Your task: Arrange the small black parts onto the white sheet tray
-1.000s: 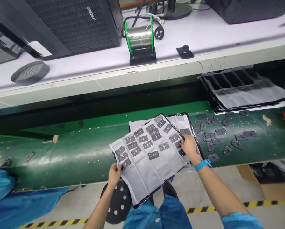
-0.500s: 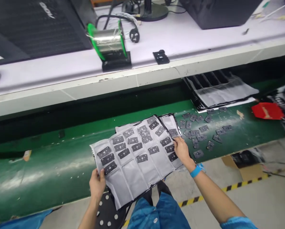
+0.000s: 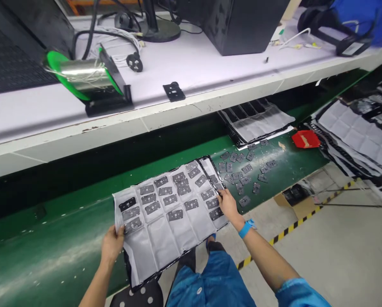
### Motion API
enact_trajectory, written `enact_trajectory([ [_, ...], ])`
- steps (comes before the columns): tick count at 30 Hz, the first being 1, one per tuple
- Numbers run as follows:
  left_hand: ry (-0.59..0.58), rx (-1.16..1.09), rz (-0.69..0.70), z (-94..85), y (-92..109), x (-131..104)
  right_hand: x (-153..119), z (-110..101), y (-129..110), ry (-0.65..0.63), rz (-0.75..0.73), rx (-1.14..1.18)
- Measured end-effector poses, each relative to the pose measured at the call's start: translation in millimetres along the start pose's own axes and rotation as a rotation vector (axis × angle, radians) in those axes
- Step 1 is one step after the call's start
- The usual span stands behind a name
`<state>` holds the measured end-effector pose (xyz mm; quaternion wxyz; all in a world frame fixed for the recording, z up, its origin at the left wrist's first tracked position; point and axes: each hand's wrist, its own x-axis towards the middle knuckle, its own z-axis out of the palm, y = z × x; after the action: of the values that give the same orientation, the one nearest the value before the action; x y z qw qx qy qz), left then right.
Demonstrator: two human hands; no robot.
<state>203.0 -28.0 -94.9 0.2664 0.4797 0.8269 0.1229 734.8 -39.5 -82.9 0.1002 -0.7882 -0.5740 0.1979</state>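
Observation:
Both hands grip a white pocketed sheet with black edging (image 3: pixel 160 236), tilted over the green surface's front edge. Small dark flat plates with holes (image 3: pixel 176 215) lie across its upper and middle pockets; the lower pockets show plain white. My left hand (image 3: pixel 112 244) pinches the sheet's left edge, thumb on top. My right hand (image 3: pixel 228 205), with a blue band at the wrist, is closed on its right edge. Beneath, a second similar sheet (image 3: pixel 206 164) sticks out at the upper right. Several loose dark plates (image 3: pixel 246 168) are scattered on the green surface right of my right hand.
Above the green work surface (image 3: pixel 65 243) runs a white shelf (image 3: pixel 197 68) bearing a wire spool (image 3: pixel 85 76), a power plug (image 3: pixel 134 62) and a dark plate (image 3: pixel 174 91). Farther right are another pocketed sheet (image 3: pixel 258 123), a red tray (image 3: pixel 306 139) and stacked sheets (image 3: pixel 357 132).
The view has swung right, bringing the stacked sheets at the far right into view. Both hands still hold the pocketed sheet, which appears slightly flatter and shifted left in the picture.

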Motion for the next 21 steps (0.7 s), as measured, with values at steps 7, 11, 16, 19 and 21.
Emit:
enact_trajectory([
  [7, 0.101, 0.115, 0.164, -5.3, 109, -48, 17, -47, 79, 0.034, -0.016, -0.025],
  [11, -0.152, 0.059, 0.492, 84.1, 262, -79, 88, -52, 112, 0.039, -0.089, -0.069],
  [16, -0.296, 0.121, 0.651, 227.1, 425, -77, 145, -42, 146, -0.038, -0.213, -0.095],
  [19, -0.279, 0.196, 0.58, 277.4, 476, -74, 150, -40, 169, -0.092, -0.278, -0.089],
  [21, -0.255, 0.239, 0.51, 294.2, 495, -75, 150, -40, 184, -0.108, -0.306, -0.077],
])
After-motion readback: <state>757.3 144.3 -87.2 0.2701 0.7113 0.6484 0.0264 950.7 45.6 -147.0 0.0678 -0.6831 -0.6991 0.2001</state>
